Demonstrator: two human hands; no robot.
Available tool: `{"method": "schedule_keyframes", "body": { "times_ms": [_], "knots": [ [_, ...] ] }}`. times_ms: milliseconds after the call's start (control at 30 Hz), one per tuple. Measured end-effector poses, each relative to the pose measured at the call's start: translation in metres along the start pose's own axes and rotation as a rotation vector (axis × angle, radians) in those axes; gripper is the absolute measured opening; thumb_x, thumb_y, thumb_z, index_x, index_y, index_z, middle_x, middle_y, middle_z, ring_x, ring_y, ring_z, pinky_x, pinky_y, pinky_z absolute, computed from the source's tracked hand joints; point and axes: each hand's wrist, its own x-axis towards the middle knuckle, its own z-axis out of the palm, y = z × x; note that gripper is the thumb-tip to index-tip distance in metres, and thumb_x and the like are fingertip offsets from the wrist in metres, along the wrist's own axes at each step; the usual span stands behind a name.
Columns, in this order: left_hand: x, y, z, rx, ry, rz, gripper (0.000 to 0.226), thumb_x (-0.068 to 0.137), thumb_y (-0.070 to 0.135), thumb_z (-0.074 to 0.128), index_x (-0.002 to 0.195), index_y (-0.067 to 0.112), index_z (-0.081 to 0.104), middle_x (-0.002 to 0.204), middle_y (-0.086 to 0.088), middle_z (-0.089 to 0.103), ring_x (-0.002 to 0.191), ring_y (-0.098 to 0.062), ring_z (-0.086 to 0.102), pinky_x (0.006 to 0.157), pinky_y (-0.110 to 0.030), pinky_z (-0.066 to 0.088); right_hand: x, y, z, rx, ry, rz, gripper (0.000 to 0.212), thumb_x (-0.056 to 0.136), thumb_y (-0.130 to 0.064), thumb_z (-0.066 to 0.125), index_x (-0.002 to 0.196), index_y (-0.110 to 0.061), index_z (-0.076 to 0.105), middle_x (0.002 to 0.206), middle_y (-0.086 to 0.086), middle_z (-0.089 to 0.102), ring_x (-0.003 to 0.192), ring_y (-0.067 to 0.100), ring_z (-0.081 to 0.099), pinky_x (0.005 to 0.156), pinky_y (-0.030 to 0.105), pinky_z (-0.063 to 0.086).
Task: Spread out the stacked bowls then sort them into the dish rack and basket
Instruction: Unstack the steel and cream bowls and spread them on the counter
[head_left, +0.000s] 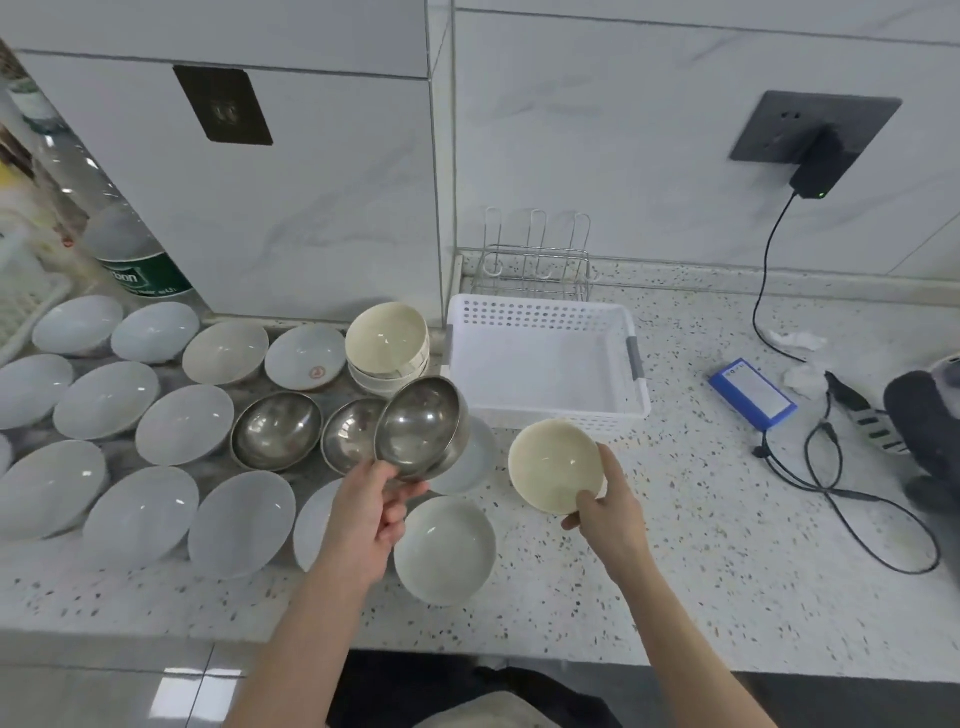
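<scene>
Left hand (371, 506) and right hand (605, 506) each grip something.

Three steel bowls (423, 426), one white basket (545, 358), one wire dish rack (535, 260), two hands (369, 512).

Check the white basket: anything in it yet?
Empty. The white basket shows only its bare floor; the cream bowl in the right hand is outside it, in front.

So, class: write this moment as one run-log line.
left hand: holds steel bowl | right hand: holds cream bowl | basket: no bowls | rack: no bowls
</scene>
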Motion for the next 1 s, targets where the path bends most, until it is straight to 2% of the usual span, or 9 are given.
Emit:
{"method": "schedule_keyframes", "body": {
  "times_ms": [133,200,333,400,533,767,833,933,1000],
  "knots": [
    [-0.006,-0.007,0.001,0.018,0.051,0.024,0.017,0.090,0.005,0.049,0.104,0.002,0.059,0.088,-0.020,0.070,0.036,-0.004,0.048,0.028,-0.017,0.022,0.008,0.003,0.001,-0.008,-0.042,-0.021,0.073,0.085,-0.001,0.040,0.146,-0.040,0.031,0.097,-0.007,0.060,0.056,0.015,0.070,0.052,0.024,0.051],
    [-0.009,-0.009,0.001,0.019,0.063,0.036,0.018,0.089,0.005,0.049,0.103,0.001,0.059,0.082,-0.017,0.071,0.036,-0.004,0.048,0.028,-0.017,0.022,0.011,0.003,0.002,-0.015,-0.060,-0.037,0.073,0.084,-0.001,0.040,0.145,-0.041,0.031,0.102,-0.002,0.061,0.057,0.015,0.070,0.054,0.024,0.051],
    [-0.011,-0.015,-0.003,0.028,0.091,0.033,0.013,0.089,0.008,0.051,0.099,0.003,0.059,0.071,-0.014,0.072,0.035,-0.004,0.039,0.029,-0.017,0.021,0.016,0.005,0.005,-0.013,-0.091,-0.029,0.073,0.085,-0.002,0.040,0.147,-0.039,0.029,0.095,-0.009,0.060,0.060,0.017,0.071,0.053,0.022,0.048],
    [-0.013,-0.018,-0.004,0.040,0.099,0.028,0.015,0.089,0.010,0.053,0.099,0.004,0.061,0.073,-0.015,0.072,0.036,-0.005,0.034,0.030,-0.017,0.021,0.018,0.005,0.006,-0.006,-0.095,-0.032,0.073,0.085,-0.002,0.040,0.148,-0.039,0.029,0.096,-0.009,0.059,0.060,0.018,0.071,0.053,0.022,0.047],
    [-0.017,-0.023,-0.005,0.043,0.114,0.036,0.016,0.088,0.012,0.057,0.101,0.004,0.062,0.079,-0.015,0.073,0.037,-0.005,0.038,0.031,-0.018,0.022,0.023,0.006,0.007,0.013,-0.086,-0.041,0.072,0.084,-0.002,0.040,0.145,-0.040,0.032,0.096,-0.012,0.058,0.057,0.017,0.070,0.054,0.023,0.048],
    [-0.024,-0.028,-0.001,0.117,0.103,0.042,0.015,0.090,0.014,0.059,0.102,0.006,0.063,0.073,-0.014,0.073,0.038,-0.005,0.037,0.033,-0.017,0.023,0.028,0.007,0.008,0.038,-0.075,-0.029,0.070,0.085,-0.005,0.041,0.144,-0.040,0.032,0.094,0.003,0.067,0.056,0.013,0.069,0.049,0.020,0.046],
    [-0.025,-0.029,0.002,0.148,0.095,0.055,0.017,0.091,0.013,0.058,0.105,0.005,0.063,0.073,-0.014,0.074,0.040,-0.006,0.040,0.033,-0.017,0.024,0.029,0.010,0.009,0.046,-0.083,-0.011,0.068,0.088,-0.009,0.044,0.147,-0.038,0.028,0.091,0.006,0.070,0.056,0.010,0.068,0.049,0.018,0.044],
    [-0.027,-0.031,0.006,0.216,0.091,0.068,0.025,0.091,0.012,0.058,0.115,0.013,0.062,0.077,-0.018,0.074,0.042,-0.008,0.039,0.033,-0.017,0.024,0.029,0.013,0.007,0.080,-0.093,0.052,0.065,0.096,-0.031,0.049,0.153,-0.029,0.018,0.082,0.009,0.073,0.053,0.004,0.062,0.053,0.020,0.042],
    [-0.029,-0.035,0.011,0.288,0.086,0.080,0.029,0.091,0.011,0.057,0.118,0.022,0.059,0.076,-0.020,0.074,0.038,-0.008,0.034,0.033,-0.018,0.024,0.025,0.015,0.003,0.118,-0.084,0.113,0.064,0.097,-0.046,0.046,0.152,-0.025,0.020,0.076,0.008,0.074,0.060,0.010,0.058,0.060,0.026,0.045]
  ]
}}
